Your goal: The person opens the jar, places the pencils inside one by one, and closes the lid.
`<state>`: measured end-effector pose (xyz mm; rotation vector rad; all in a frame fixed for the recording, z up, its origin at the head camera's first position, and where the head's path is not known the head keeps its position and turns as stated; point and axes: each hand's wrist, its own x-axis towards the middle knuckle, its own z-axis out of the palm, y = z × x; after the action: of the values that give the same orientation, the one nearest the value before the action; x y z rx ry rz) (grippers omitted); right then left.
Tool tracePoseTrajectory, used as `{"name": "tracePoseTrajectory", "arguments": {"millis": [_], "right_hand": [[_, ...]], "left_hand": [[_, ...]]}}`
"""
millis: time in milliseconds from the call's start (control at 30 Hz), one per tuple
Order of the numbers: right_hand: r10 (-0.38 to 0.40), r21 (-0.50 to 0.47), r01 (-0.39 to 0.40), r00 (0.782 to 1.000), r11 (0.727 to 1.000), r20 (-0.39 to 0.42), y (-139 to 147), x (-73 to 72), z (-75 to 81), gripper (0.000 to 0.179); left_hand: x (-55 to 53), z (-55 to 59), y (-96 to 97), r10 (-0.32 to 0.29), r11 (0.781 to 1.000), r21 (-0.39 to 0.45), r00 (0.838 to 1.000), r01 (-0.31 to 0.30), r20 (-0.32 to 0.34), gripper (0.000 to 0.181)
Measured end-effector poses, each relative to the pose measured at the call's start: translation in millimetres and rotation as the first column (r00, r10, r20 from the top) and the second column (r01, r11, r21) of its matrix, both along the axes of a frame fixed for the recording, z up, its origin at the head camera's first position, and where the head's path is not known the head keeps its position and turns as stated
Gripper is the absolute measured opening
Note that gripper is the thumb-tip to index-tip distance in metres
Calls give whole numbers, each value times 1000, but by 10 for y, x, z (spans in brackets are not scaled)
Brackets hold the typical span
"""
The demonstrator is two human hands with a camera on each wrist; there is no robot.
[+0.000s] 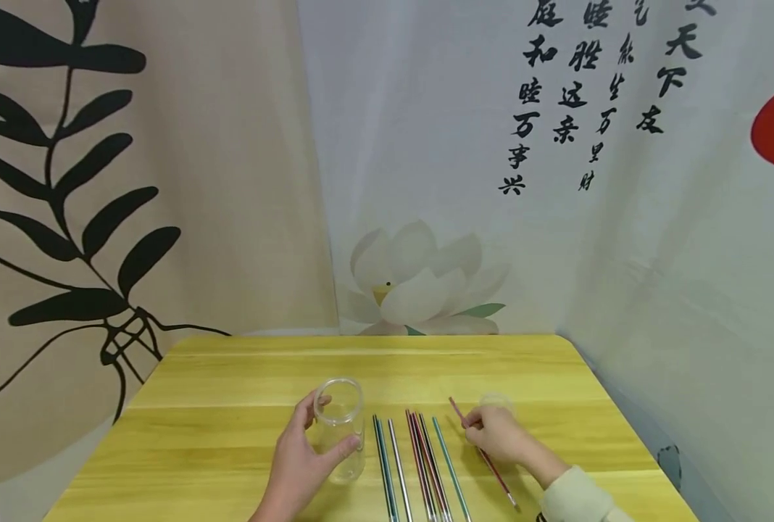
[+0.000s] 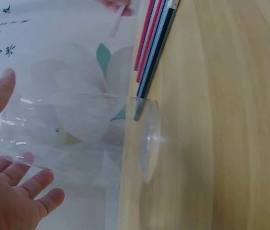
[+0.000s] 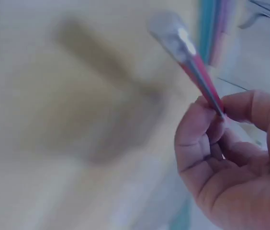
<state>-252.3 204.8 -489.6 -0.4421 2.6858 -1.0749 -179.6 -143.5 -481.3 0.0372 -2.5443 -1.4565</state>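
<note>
In the head view my left hand point(image 1: 298, 458) grips a clear cylindrical jar point(image 1: 336, 433) with its open mouth upward. The thumb lies on one side of it and the fingers on the other; whether its base touches the table I cannot tell. To the right, my right hand point(image 1: 499, 433) pinches a red chopstick point(image 1: 495, 473) between thumb and fingers. Its silver-capped end shows in the right wrist view. Between the hands lie several chopsticks in a row: dark teal ones point(image 1: 385, 464), a silver one point(image 1: 400, 467), red and dark ones point(image 1: 421, 457), and a blue one point(image 1: 451, 464).
A clear round thing point(image 1: 496, 399), partly hidden, sits just behind my right hand. The wooden table point(image 1: 243, 391) ends at a printed cloth backdrop point(image 1: 250, 181) at the back, with more cloth on the right.
</note>
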Motion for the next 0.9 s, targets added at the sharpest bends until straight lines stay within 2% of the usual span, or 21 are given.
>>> {"name": "tracePoseTrajectory", "arguments": {"millis": [67,167,300,400,500,567,700,767,800,900], "right_hand": [[-19,-46,19,1000,999,-1,-24,-17,157,19],[-54,-140,50,998,989,-25,-141,-35,477,30],[-63,-281,30,992,959,-111,-375,-27,897,69],[-34,-382,-41,982,923,-186,-538,-4,1136,86],[-14,-477,-113,967,871,-254,-685,24,1310,89],[-32,-546,-136,957,827,-287,-779,52,1399,88],[-82,-703,-182,942,687,-325,-1023,101,1501,85],[-84,-729,-223,930,647,-359,-1169,111,1494,85],[-79,-721,-248,919,647,-387,-1238,109,1471,84],[-55,-611,-327,853,721,-520,-1410,84,1337,81]], "left_hand": [[3,2,9,0,1000,3,1000,0,9,106],[1,19,30,2,1000,11,1000,-2,1,104],[-20,18,60,11,1000,19,999,-10,-39,101],[-47,-13,76,16,999,31,997,-14,-69,100],[-70,-29,74,18,999,42,997,-14,-79,101],[-79,-36,72,12,999,46,997,-8,-81,101],[-90,-45,59,16,999,49,997,-12,-79,101],[-90,-53,50,20,998,55,996,-16,-82,100],[-90,-57,47,21,998,59,996,-16,-86,100],[-88,-73,42,12,998,70,995,-5,-97,99]]}}
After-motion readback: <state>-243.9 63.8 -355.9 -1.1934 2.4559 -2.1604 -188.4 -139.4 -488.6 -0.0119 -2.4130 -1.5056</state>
